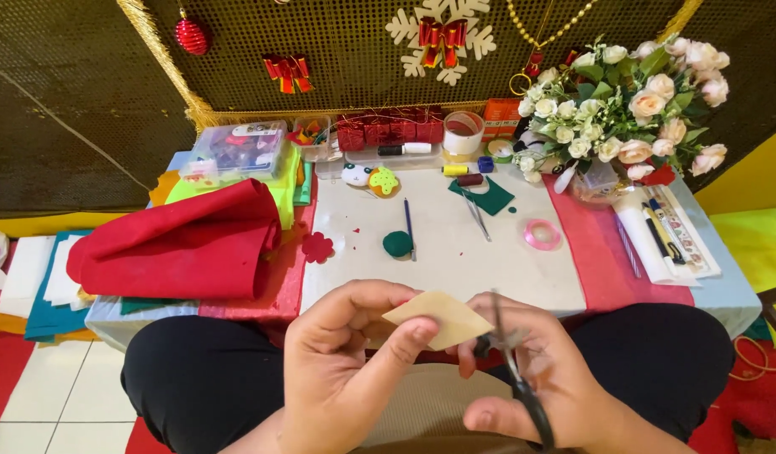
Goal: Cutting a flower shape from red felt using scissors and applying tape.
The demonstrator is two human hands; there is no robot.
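Left hand [346, 361] pinches tan felt [447, 319] at its 9 o'clock edge | right hand [531, 378] grips scissors [514, 370] at 3 o'clock | felt over lap — likely light, floppy; hold near the cut.

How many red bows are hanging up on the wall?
2 red bows show. One red bow hangs on the mesh wall at upper left; the other bow sits on the white snowflake. More could hang outside the view.
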